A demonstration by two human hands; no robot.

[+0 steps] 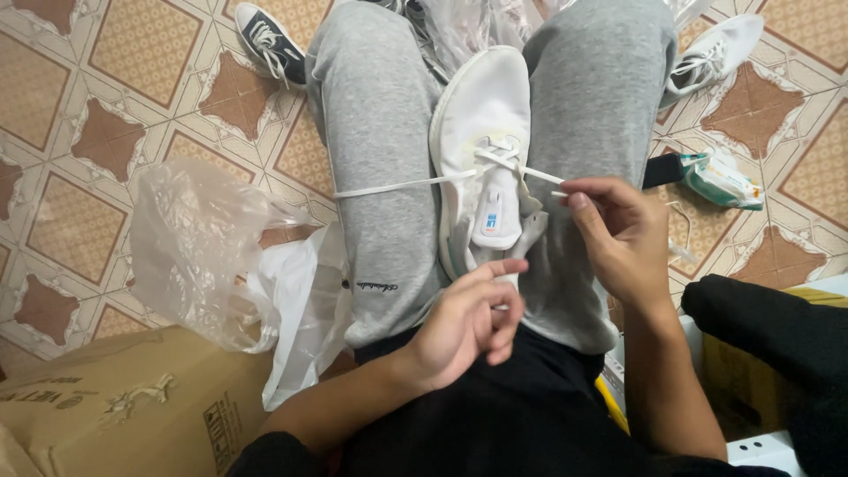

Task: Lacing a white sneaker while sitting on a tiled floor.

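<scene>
Head view: white shoe (481,132) on my lap between knees, toe pointing away. Right hand (623,234) grip pinches lace (541,174) tip, right of eyelets. Left hand (468,322) grip loosely curled at heel, holding nothing visible.

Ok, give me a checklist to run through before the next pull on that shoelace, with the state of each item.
1. White fabric sneaker steady between the grey-trousered knees: ok, it lies wedged there, toe away from the person.
2. Right hand has the lace end: ok, its fingers pinch the tip.
3. Left hand steadies the shoe: ok, fingers rest at the heel opening.
4. Other end of the white flat shoelace free: ok, it trails loose over the left thigh.
5. Lace crossed at the lowest eyelets: ok, one crossing shows.
6. Both ends equal in length: cannot tell.
</scene>
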